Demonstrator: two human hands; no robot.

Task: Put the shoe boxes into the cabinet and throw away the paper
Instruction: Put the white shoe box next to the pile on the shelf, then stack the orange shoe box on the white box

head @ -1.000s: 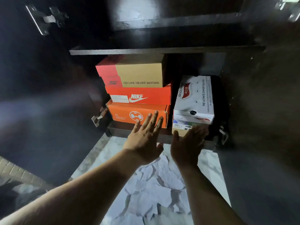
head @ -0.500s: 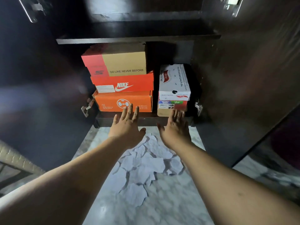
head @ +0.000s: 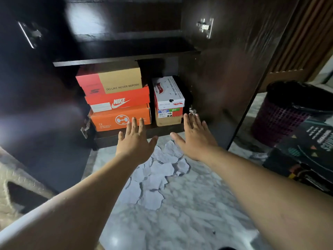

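On the bottom shelf of the dark cabinet [head: 126, 62] stand two stacks of shoe boxes. The left stack has an orange box [head: 108, 121] under a red Nike box [head: 117, 101] and a tan-and-red Skechers box [head: 110, 81]. The right stack is a white box [head: 168, 92] on a brown box [head: 167, 120]. Crumpled white paper [head: 155, 175] lies on the marble floor in front. My left hand [head: 135, 143] and my right hand [head: 195, 137] hover open, palms down, just before the shelf edge and hold nothing.
Both cabinet doors [head: 225, 78] stand open at the sides. A maroon mesh bin [head: 284, 116] with a black liner is at the right, beside a dark printed bag [head: 304, 152]. A beige woven piece [head: 19, 188] sits at the lower left.
Both hands have drawn back from the boxes toward me and spread apart. The view has pulled back and turned right, bringing the bin into sight.
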